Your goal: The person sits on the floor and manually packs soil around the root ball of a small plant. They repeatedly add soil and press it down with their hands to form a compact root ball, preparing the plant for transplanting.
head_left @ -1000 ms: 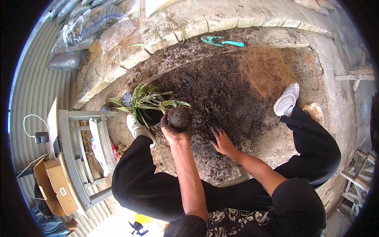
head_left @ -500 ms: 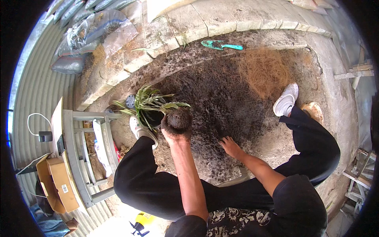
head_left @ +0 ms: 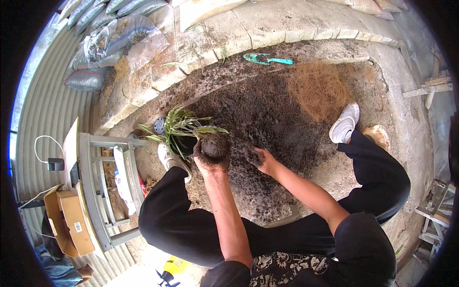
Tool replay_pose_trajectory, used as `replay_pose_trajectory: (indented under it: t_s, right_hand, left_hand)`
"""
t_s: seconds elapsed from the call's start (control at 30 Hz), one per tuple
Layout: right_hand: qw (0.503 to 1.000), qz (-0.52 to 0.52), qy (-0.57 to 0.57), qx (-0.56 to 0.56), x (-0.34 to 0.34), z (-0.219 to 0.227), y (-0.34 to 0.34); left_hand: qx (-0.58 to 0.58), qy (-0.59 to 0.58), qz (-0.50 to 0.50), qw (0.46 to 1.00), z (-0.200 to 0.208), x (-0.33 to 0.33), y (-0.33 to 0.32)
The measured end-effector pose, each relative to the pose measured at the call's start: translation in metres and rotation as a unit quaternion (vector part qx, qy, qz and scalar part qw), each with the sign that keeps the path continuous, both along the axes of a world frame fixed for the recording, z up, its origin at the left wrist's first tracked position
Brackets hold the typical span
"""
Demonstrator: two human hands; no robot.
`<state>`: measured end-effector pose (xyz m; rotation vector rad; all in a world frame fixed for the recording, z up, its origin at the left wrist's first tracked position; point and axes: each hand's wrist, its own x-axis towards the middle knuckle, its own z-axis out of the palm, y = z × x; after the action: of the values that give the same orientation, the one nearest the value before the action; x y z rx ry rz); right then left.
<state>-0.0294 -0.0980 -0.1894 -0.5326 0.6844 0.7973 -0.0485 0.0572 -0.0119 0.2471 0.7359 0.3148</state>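
My left hand (head_left: 209,166) is cupped round a dark, round ball of soil (head_left: 214,146). A leafy green plant (head_left: 184,123) with long striped leaves lies just beyond it, some leaves touching or joining the ball; I cannot tell which. A black pot (head_left: 185,145) shows partly under the leaves. To the right, my right hand (head_left: 260,159) is raised over the loose dark soil (head_left: 267,115), fingers curled round a clump of soil that blends with the ground behind it.
A turquoise trowel (head_left: 267,59) lies at the far edge of the soil. Brown fibre (head_left: 319,91) is heaped at the right. A grey stand (head_left: 95,191) and a cardboard box (head_left: 76,225) are at the left. Filled plastic bags (head_left: 114,38) rest on the far-left ledge.
My right hand has lifted off the soil and moved left and away from me, toward the ball, its fingers now curled. My left hand has barely moved.
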Motion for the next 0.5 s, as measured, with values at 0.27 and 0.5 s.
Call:
replay_pose_trajectory:
  t_s: [0.27, 0.5]
  right_hand:
    - [0.972, 0.047, -0.127, 0.190, 0.029, 0.071, -0.007]
    - [0.983, 0.050, -0.139, 0.107, 0.040, 0.114, -0.012]
  left_hand:
    - [0.002, 0.000, -0.019, 1.000, 0.010, 0.004, -0.006]
    - [0.020, -0.026, -0.022, 0.999, -0.005, 0.002, 0.004]
